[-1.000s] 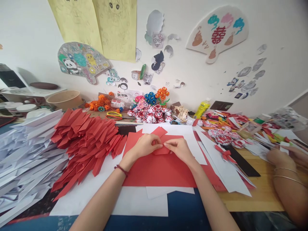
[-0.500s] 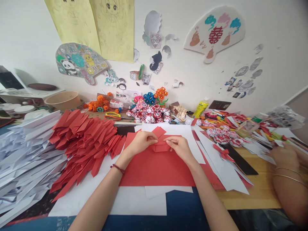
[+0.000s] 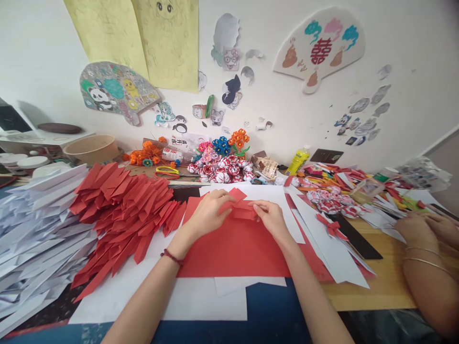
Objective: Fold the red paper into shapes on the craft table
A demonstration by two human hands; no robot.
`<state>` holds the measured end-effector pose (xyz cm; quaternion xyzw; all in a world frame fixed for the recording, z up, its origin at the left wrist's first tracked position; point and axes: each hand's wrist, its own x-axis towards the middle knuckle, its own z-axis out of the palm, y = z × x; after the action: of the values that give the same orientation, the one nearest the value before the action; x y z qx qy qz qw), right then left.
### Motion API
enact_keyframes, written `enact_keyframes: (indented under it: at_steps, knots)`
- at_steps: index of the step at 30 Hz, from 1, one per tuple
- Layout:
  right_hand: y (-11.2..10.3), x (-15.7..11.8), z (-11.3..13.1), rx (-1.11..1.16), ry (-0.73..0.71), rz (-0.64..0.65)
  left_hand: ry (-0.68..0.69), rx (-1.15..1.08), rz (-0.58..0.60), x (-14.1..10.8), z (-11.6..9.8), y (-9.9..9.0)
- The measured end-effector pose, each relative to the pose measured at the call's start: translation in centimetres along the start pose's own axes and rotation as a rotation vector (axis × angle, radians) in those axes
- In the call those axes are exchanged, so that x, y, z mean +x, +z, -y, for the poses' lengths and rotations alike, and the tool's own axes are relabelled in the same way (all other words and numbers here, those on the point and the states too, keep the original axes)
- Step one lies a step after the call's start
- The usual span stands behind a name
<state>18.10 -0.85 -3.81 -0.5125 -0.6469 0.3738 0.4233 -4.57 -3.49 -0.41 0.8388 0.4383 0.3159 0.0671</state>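
Observation:
A small folded red paper piece (image 3: 245, 211) is held above a large red sheet (image 3: 233, 253), which lies on white paper (image 3: 208, 303). My right hand (image 3: 269, 216) pinches its right end between thumb and fingers. My left hand (image 3: 214, 211) is at its left side, fingers bent and closed around the paper's edge; what exactly the fingertips grip is partly hidden. Behind the piece another red strip (image 3: 238, 194) points up and to the right. To the left lies a big heap of folded red strips (image 3: 125, 210).
Folded white strips (image 3: 46, 239) fill the far left. Red-and-white paper flowers (image 3: 224, 169) stand at the back. Right of the sheets are a red bow shape (image 3: 333, 226) and a black strip (image 3: 360, 239). Another person's hands (image 3: 419, 231) work at the right edge.
The folded red piece has shifted slightly right and up and changed its angle. My left hand has turned over it, with its fingers further forward. The view has moved slightly.

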Motion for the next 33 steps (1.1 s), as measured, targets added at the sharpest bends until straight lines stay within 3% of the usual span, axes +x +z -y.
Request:
enact_keyframes:
  at_steps: [5,9,11,14,17,21,25,33]
  knots:
    - [-0.3,0.0,-0.1,0.108,0.075,-0.003,0.164,0.278,0.030,-0.3,-0.9,0.5]
    - [-0.3,-0.2,0.3,0.141,0.113,0.045,0.242,0.375,0.050,-0.4,-0.5,1.5]
    - [-0.4,-0.4,0.4,-0.031,0.030,-0.009,0.255,0.400,0.083,-0.5,-0.2,1.8]
    - [-0.7,-1.0,0.6,-0.349,-0.241,-0.091,0.271,0.424,0.137,-0.9,0.0,2.1]
    - [-0.9,-2.1,0.9,-0.478,-0.422,0.012,0.281,0.444,0.157,-1.2,0.0,2.1]
    - [-0.9,-3.2,1.2,-0.540,-0.437,0.115,0.289,0.436,0.176,-1.2,0.0,1.9]
    - [-1.0,-3.5,1.5,-0.632,-0.462,0.105,0.230,0.373,0.184,-1.2,-0.2,1.9]
    - [-0.7,-3.6,1.7,-0.688,-0.453,0.078,-0.100,0.144,0.150,-1.0,-1.0,2.2]
